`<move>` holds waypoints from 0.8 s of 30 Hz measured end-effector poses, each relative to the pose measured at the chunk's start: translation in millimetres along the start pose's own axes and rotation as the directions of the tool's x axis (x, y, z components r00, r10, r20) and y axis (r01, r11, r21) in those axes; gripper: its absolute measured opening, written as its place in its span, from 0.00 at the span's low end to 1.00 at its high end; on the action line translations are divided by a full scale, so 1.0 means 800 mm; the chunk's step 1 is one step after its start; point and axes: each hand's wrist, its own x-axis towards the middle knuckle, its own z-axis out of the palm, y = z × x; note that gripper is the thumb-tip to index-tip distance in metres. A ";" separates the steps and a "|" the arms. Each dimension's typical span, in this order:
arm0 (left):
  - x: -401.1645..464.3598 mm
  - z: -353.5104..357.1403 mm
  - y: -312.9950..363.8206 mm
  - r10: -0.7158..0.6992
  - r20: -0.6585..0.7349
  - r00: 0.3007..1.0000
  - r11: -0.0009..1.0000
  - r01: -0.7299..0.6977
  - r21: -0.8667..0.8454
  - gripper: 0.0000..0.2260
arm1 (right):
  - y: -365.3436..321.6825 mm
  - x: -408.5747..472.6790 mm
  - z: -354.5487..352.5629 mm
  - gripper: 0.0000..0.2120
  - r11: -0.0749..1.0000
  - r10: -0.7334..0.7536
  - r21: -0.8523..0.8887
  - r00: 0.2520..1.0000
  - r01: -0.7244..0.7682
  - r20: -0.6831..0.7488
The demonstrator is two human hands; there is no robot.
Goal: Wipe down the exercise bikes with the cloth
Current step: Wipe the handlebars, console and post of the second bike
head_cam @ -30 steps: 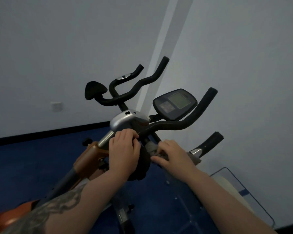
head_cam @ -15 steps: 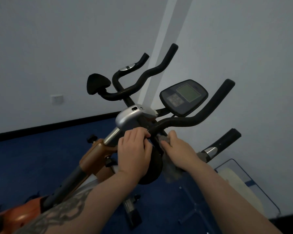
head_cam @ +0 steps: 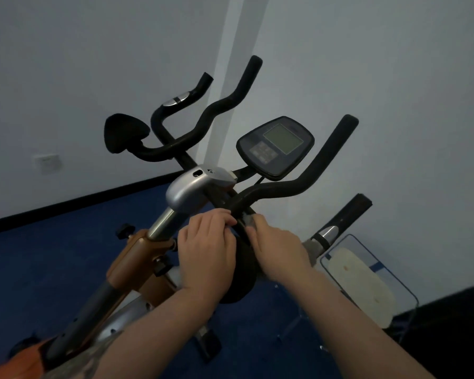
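The wipe-down looks to be mid-way on this exercise bike (head_cam: 153,258), at the centre of the handlebar (head_cam: 293,187). The right hand (head_cam: 281,253) curls over a grey cloth (head_cam: 250,220) and presses it to the bar's lower stem — only a scrap of fabric shows past the fingers. The left hand (head_cam: 207,251) grips the black pad beside it, steadying. By my judgement the console (head_cam: 275,147), the outer grips and the orange frame remain to be wiped — nothing shows whether they have been.
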 end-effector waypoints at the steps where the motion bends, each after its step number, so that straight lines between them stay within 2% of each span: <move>1: 0.000 0.000 0.000 0.005 0.005 1.000 1.000 -0.006 0.003 0.10 | 0.004 -0.015 0.000 0.13 0.997 -0.062 -0.047 0.996 0.059 -0.059; 4: 0.000 -0.001 -0.002 0.019 0.024 1.000 1.000 -0.020 0.012 0.10 | 0.020 -0.036 -0.006 0.11 0.969 -0.191 -0.185 0.971 0.163 -0.146; 5: 0.000 -0.001 -0.002 0.023 0.031 0.999 1.000 -0.023 0.016 0.10 | 0.016 -0.028 -0.008 0.11 0.973 -0.162 -0.187 0.978 0.136 -0.130; 6: 0.001 -0.001 -0.002 0.027 0.039 0.999 0.999 -0.027 0.017 0.10 | 0.008 -0.018 -0.006 0.12 0.984 -0.069 -0.171 0.993 0.053 -0.092; 8: 0.000 -0.003 0.000 0.026 0.047 0.999 1.000 -0.026 0.006 0.10 | -0.009 -0.007 0.008 0.12 0.962 0.087 -0.252 0.993 -0.104 -0.076; 10: -0.001 -0.007 0.004 0.006 0.039 0.999 1.000 -0.006 -0.017 0.09 | -0.015 -0.016 0.018 0.12 0.952 0.087 -0.281 0.985 -0.126 -0.147; 12: 0.000 -0.011 0.009 -0.024 0.049 0.999 1.000 0.025 -0.016 0.07 | -0.005 -0.038 0.011 0.16 0.979 0.007 -0.199 0.981 -0.047 -0.196; 14: 0.001 -0.013 0.017 -0.062 0.069 0.996 0.998 0.062 -0.008 0.07 | 0.025 -0.054 0.002 0.17 0.955 -0.218 -0.252 0.944 0.155 -0.247; 16: 0.006 -0.013 0.034 -0.030 0.159 0.987 1.000 0.030 -0.004 0.09 | 0.069 -0.051 -0.016 0.14 0.890 -0.408 -0.327 0.876 0.318 -0.258; 18: 0.013 -0.005 0.053 0.065 0.307 0.950 0.997 -0.071 0.009 0.08 | 0.114 -0.035 -0.041 0.14 0.884 -0.439 -0.327 0.835 0.335 -0.333; 20: 0.015 0.007 0.071 0.122 0.428 0.895 0.989 -0.148 0.027 0.09 | 0.140 -0.023 -0.055 0.14 0.926 -0.372 -0.248 0.801 0.284 -0.470; 22: 0.015 0.020 0.080 0.105 0.496 0.862 0.986 -0.153 0.058 0.11 | 0.136 -0.023 -0.038 0.14 0.948 -0.318 -0.166 0.762 0.272 -0.564; 24: 0.012 0.033 0.083 0.086 0.538 0.838 0.974 -0.184 0.131 0.11 | 0.129 -0.029 -0.009 0.15 0.911 -0.411 -0.220 0.728 0.349 -0.548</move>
